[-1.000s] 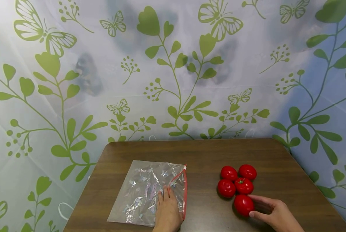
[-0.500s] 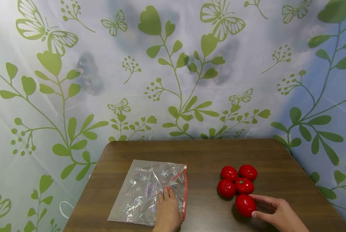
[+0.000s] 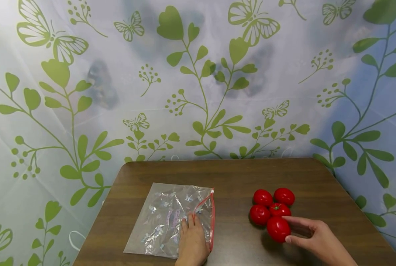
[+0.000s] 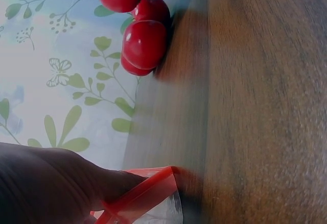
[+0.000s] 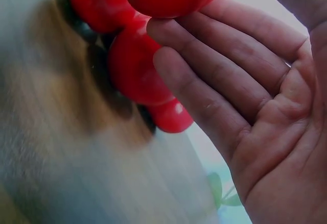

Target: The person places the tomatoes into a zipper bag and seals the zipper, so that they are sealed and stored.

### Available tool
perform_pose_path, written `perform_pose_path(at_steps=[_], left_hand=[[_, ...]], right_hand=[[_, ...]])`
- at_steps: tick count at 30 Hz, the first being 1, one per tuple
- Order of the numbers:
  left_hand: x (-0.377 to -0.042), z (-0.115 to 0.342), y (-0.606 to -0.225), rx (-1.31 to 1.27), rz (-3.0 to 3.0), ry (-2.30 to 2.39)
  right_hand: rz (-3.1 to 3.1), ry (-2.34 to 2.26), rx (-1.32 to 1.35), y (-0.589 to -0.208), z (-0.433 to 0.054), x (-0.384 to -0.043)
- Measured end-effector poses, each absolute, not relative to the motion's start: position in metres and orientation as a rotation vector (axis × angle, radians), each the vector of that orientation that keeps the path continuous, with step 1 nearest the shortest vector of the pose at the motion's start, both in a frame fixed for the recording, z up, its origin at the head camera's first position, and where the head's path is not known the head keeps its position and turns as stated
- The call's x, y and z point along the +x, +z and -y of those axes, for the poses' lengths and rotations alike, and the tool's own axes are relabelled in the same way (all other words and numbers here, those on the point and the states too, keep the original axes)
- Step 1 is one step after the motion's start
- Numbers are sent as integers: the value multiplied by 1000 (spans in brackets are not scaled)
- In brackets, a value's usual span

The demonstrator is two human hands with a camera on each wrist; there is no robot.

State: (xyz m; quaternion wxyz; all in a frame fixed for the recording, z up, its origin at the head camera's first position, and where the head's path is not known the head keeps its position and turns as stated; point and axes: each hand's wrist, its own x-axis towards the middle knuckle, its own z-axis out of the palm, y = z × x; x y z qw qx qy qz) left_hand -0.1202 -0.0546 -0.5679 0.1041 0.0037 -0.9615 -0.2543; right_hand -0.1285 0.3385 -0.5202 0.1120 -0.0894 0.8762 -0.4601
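Note:
A glossy red tomato (image 3: 279, 229) is pinched between the thumb and fingers of my right hand (image 3: 317, 238), raised a little above the wood. In the right wrist view its green stem end faces the side, and the lower fingers (image 5: 204, 94) stretch out beneath it. Behind it, several more tomatoes (image 3: 260, 215) sit in a tight cluster. My left hand (image 3: 192, 240) lies over the mouth of a clear zip bag (image 3: 151, 221) with a red closure. Its fingers are on top of the film, and the thumb hooks the red edge (image 4: 148, 196), holding that lip up.
The brown wooden table (image 3: 231, 177) has rounded back corners. Right behind it hangs a pale curtain (image 3: 198, 92) with green leaves and butterflies. A white slider (image 3: 212, 191) sits at the bag's far corner.
My right hand has lifted the tomato off the table and moved it slightly away from me, toward the cluster. The left hand and the bag stay as they were.

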Motion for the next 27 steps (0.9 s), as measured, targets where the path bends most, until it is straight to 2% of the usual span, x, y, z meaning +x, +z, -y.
perform_pose_path(at_steps=[9, 27], left_hand=[[-117, 53, -545, 29, 2922, -720], [-125, 54, -582, 2, 2812, -671]], right_hand=[[-2553, -1416, -273, -511, -328, -132], [-2582, -1439, -350, -495, -306, -146]])
